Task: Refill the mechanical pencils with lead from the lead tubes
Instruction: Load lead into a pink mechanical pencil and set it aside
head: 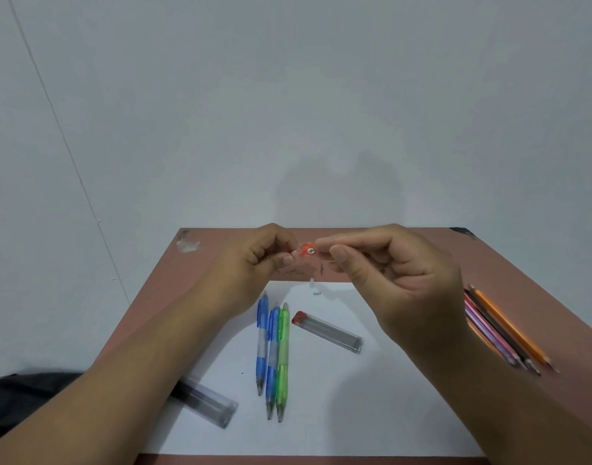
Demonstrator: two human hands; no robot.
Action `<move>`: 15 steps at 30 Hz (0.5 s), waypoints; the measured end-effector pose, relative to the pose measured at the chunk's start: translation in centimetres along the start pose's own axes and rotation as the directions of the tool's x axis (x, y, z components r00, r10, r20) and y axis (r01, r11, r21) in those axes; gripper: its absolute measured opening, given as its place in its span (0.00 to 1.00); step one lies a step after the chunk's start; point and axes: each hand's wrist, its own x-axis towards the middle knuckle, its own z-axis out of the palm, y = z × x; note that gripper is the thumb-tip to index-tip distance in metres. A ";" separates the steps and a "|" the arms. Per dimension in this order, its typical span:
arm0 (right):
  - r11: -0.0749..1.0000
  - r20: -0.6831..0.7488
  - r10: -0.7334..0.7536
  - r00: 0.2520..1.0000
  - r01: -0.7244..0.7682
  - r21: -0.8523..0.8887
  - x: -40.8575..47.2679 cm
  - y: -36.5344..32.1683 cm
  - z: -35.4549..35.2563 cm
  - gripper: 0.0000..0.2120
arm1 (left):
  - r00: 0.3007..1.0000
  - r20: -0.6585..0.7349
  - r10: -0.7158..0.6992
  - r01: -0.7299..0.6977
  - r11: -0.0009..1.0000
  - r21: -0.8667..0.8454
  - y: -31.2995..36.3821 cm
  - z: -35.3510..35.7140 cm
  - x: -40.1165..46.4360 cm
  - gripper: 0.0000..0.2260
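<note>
Left fingers (281, 255) around orange pencil (304, 250)

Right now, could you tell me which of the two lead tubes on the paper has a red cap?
The lead tube right of the three pencils has the red cap. The other tube, partly under the left forearm, shows none.

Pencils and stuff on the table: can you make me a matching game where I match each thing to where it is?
Things:
1. orange pencil
2. green pencil
3. red-capped lead tube
4. wooden pencils

Places:
A. lying on the brown table, right of the white paper
B. held up in the left hand, end-on to the camera
C. lying on the paper, right of the two blue pencils
D. lying on the paper, under the right hand

Pairs: 1-B, 2-C, 3-D, 4-A
</note>
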 end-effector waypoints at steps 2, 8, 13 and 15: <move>1.000 -0.006 -0.002 1.000 0.002 -0.002 0.0 0.0 -0.1 0.08 | 1.000 -0.009 0.023 -0.023 1.000 0.019 0.1 0.0 0.0 0.11; 0.999 0.002 -0.025 1.000 0.025 -0.035 0.0 -0.1 0.0 0.07 | 1.000 -0.015 0.026 -0.025 1.000 0.014 0.0 0.0 0.1 0.13; 0.996 0.007 -0.047 0.999 0.048 -0.076 0.0 -0.3 0.0 0.07 | 1.000 -0.014 0.026 -0.026 1.000 0.012 -0.1 0.1 0.2 0.11; 0.995 0.003 -0.046 0.999 0.046 -0.090 0.1 -0.4 0.0 0.06 | 1.000 -0.007 0.025 -0.025 1.000 0.000 -0.2 0.1 0.2 0.11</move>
